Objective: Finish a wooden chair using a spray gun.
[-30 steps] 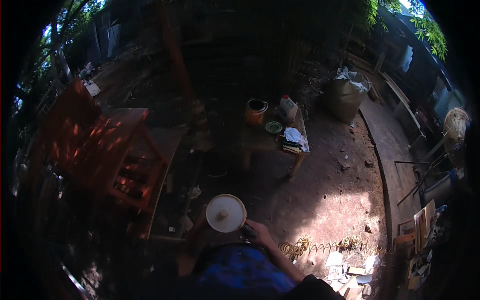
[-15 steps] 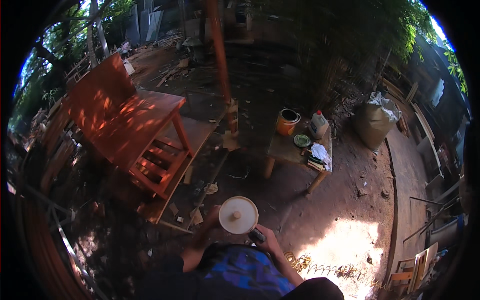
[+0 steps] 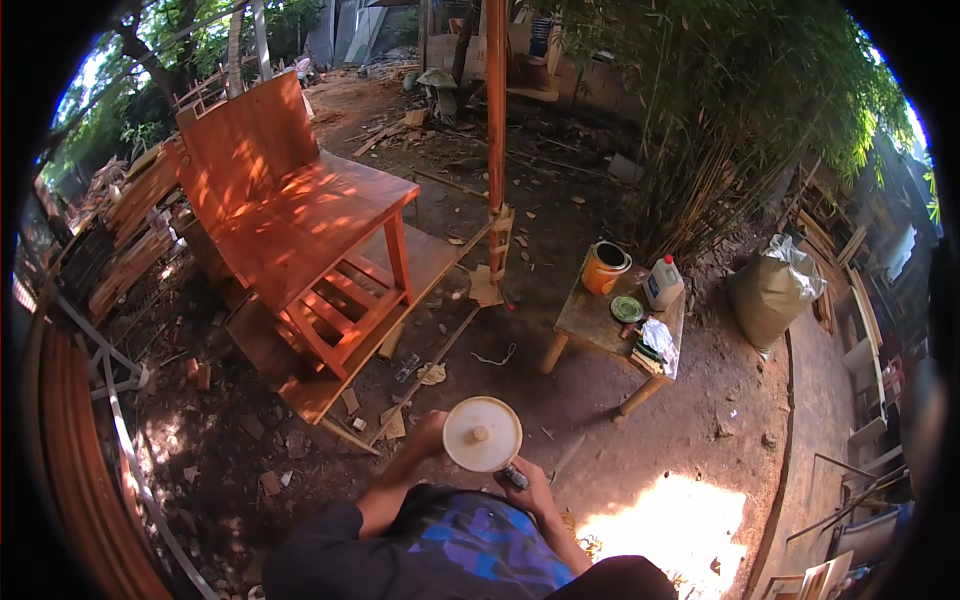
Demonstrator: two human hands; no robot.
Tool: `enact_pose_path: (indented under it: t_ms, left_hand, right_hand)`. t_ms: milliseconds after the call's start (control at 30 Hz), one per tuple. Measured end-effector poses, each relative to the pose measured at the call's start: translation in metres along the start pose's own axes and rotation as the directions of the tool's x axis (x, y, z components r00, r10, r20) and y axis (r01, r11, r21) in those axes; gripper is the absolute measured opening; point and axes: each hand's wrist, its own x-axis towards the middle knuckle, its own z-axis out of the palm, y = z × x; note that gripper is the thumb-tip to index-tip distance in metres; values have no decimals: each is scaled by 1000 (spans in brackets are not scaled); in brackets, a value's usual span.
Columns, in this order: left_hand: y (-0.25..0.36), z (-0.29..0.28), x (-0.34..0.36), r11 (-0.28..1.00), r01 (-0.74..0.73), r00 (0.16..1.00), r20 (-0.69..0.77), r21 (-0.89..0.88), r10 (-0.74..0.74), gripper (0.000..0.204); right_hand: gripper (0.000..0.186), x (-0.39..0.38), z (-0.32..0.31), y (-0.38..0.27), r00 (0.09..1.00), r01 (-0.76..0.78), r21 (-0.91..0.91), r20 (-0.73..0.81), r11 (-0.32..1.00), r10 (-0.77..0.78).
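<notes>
Close to my body I hold a spray gun with a round, whitish lidded cup on top, a small knob at the lid's centre. My right hand is closed round the gun's dark handle, below and right of the cup. At the cup's left side is my left hand, its fingers curled against the cup and partly hidden behind it. Ahead to the left, a reddish-orange wooden piece of furniture with an upright back and slats underneath stands on a low board platform. It lies beyond reach of both hands.
A small wooden table at the right bears an orange can, a white jug, a green-rimmed lid and a crumpled white cloth. A reddish post rises behind the platform. A full sack stands farther right.
The view has shifted, so the furniture, table and sack appear lower and farther right. Both hands keep their hold on the spray gun, which stays close to my body.
</notes>
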Motion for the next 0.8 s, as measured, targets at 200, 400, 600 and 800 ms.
enact_pose_path:
  t_ms: [200,400,600,800]
  left_hand:
    - [2,1,1,1000,17,999,-44,23,-16,30]
    - [-3,5,4,996,-73,987,-146,-47,66,26]
    - [-15,7,10,981,-192,977,-97,-8,190,24]
    - [-23,12,11,980,-196,977,-88,-20,194,26]
  right_hand:
    - [38,1,-3,3,998,-13,-46,53,999,16]
    - [39,1,-4,-2,997,-51,-11,60,999,51]
    - [41,1,-2,0,999,28,-54,33,998,-26]
    - [40,-1,1,3,999,-10,-66,33,998,12]
